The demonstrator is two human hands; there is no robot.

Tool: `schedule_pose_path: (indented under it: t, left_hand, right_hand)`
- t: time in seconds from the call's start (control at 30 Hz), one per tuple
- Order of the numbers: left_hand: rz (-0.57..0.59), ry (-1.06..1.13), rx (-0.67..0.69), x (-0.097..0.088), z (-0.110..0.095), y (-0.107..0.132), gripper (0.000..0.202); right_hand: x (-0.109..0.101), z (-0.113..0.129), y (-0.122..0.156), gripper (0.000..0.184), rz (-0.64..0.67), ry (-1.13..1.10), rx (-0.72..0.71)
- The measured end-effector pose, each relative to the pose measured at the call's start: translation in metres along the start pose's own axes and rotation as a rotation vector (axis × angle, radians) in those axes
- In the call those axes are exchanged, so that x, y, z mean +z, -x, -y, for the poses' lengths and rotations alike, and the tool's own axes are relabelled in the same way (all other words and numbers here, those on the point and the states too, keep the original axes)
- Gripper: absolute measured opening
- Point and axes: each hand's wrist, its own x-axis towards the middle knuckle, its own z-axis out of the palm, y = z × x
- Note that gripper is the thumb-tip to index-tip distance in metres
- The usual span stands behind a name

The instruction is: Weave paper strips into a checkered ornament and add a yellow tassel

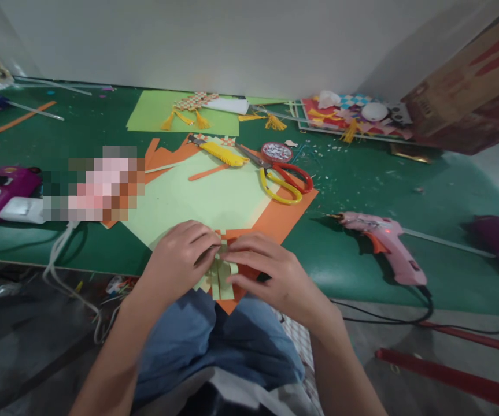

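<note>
My left hand (pixel 186 254) is closed, its fingertips pinching the upper left side of a small weave of light green and orange paper strips (pixel 225 288). From the other side my right hand (pixel 277 270) grips the same strips, thumb below and fingers curved over the top. Some green ends hang down toward my lap at the table's front edge, and one curls beside my right thumb. My fingers hide much of the weave. Underneath lie a light green paper sheet (pixel 180 199) and orange paper (pixel 295 214).
Beyond my hands lie scissors (pixel 286 179), a yellow utility knife (pixel 223 153) and a round dish (pixel 276 152). A pink glue gun (pixel 381 237) rests at right, its cord hanging off the edge. A purple power socket (pixel 4 193) sits left. A cardboard box (pixel 470 86) stands back right.
</note>
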Motion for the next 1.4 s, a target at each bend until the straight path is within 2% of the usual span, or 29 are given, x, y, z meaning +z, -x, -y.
schedule_pose_path:
  t: [0.07, 0.2, 0.37, 0.63, 0.73, 0.9, 1.03, 1.13, 1.4]
  left_hand:
    - [0.001, -0.015, 0.008, 0.000, 0.000, 0.000, 0.014]
    - [-0.003, -0.045, 0.023, 0.000, 0.001, 0.000, 0.015]
    - [0.026, -0.054, -0.015, -0.002, -0.002, -0.003, 0.018]
    - [0.010, -0.058, -0.020, -0.001, -0.003, -0.002, 0.014]
    - [0.019, -0.040, -0.021, 0.000, -0.002, -0.001, 0.014]
    - [0.023, -0.032, -0.023, 0.001, 0.000, 0.000, 0.014]
    - [0.016, -0.032, -0.014, 0.002, 0.000, 0.001, 0.013]
    - [0.009, -0.036, -0.010, 0.002, 0.000, 0.001, 0.012]
    - [0.028, -0.021, -0.026, 0.001, 0.000, 0.001, 0.011]
  right_hand:
    - [0.003, -0.001, -0.001, 0.015, -0.065, 0.048, -0.006]
    - [0.008, -0.002, -0.007, 0.016, -0.156, 0.170, 0.016]
    - [0.013, -0.002, -0.017, 0.017, -0.202, 0.216, 0.076]
    - [0.005, -0.001, -0.006, 0.024, -0.084, 0.066, 0.160]
    - [-0.002, 0.005, 0.002, 0.027, 0.008, 0.069, 0.141]
    - [-0.008, 0.013, 0.008, 0.055, 0.149, 0.122, 0.124]
    - [-0.009, 0.016, 0.009, 0.064, 0.208, 0.157, 0.129]
    - [-0.009, 0.016, 0.009, 0.060, 0.203, 0.182, 0.120]
    - [-0.008, 0.015, 0.010, 0.031, 0.152, 0.157, 0.119]
